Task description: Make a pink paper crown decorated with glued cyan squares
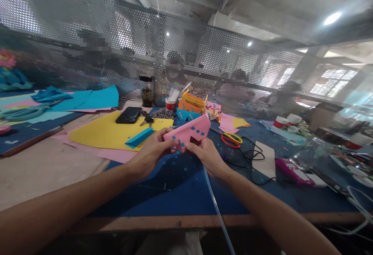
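Observation:
A folded piece of pink paper [190,128] with small blue squares on it is held up between both hands over the blue table top. My left hand [153,152] pinches its left end, thumb in front. At the lower right edge, my right hand [208,156] grips it, and a small dark brown patch shows beside the thumb. Loose blue squares [174,163] lie scattered below. Left of my left hand a folded blue paper strip [139,138] rests on yellow paper [96,132]. Behind the pink paper stand folded orange and yellow paper pieces [190,103].
Scissors [231,140] with red and yellow handles and a black cable [247,156] lie to the right, near a magenta device [294,172]. A phone [128,115], keys [147,119] and a jar [146,91] sit farther back, before a perforated metal screen [204,53].

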A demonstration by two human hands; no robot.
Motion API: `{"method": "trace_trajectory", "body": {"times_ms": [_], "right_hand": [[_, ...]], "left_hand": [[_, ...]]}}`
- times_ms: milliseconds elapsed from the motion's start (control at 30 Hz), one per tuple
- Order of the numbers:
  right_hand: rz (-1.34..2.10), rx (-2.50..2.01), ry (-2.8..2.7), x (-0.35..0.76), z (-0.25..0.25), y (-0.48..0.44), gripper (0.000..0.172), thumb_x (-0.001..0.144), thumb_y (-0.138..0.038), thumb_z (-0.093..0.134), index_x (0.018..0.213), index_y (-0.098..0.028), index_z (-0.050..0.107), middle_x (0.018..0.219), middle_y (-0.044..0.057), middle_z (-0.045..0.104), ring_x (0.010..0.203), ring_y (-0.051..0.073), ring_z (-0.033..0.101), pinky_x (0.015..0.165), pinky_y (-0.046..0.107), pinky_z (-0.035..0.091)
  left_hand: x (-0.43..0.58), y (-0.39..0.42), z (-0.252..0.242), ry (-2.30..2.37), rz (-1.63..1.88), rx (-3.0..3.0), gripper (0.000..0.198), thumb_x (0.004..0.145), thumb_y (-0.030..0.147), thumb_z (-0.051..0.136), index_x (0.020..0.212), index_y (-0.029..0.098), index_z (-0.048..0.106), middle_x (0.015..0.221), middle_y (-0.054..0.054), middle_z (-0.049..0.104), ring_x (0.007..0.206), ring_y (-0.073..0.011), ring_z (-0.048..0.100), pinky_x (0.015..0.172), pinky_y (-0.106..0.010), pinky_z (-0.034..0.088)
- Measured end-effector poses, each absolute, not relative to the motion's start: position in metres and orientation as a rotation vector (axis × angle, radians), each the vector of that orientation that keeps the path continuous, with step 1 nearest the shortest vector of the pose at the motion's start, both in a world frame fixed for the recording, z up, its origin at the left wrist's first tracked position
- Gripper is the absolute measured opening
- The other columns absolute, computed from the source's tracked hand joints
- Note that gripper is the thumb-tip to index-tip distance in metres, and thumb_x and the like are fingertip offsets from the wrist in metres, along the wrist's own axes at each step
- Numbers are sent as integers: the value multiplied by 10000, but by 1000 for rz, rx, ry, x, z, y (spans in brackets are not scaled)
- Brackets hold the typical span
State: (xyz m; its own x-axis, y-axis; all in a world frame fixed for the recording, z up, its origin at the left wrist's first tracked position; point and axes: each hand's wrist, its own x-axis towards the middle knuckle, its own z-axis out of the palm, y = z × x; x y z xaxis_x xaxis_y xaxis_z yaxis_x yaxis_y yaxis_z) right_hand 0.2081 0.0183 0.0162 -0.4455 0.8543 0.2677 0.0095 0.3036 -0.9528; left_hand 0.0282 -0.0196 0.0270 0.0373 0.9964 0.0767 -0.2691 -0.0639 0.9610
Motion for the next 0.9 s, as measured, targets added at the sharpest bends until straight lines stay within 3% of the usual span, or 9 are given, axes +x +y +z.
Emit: {"method": "trace_trajectory", "body": {"times_ms": [367,633,900], "right_hand": [[1293,-807,-1703,208,18,17,193,856,-327,667,818,-148,728,769,37,745,772,183,692,779,287,504],[1355,-754,-1630,207,16,18,173,844,-320,684,860,-153,727,810,41,746,776,189,692,798,305,530],[1398,-731,-1620,205,17,16,167,827,-305,692,882,-150,724,833,60,748,784,201,689,815,315,534]], "left_hand": [[27,-20,26,959,1363,1100,286,727,208,805,958,165,642,762,9,683,649,-92,615,627,-200,485],[28,-20,24,908,1335,1119,378,745,204,809,1082,175,642,932,-7,691,755,-98,646,679,-191,514],[27,-19,21,903,1315,1152,438,741,219,832,1125,185,623,938,-12,699,766,-104,656,679,-186,516]]}}
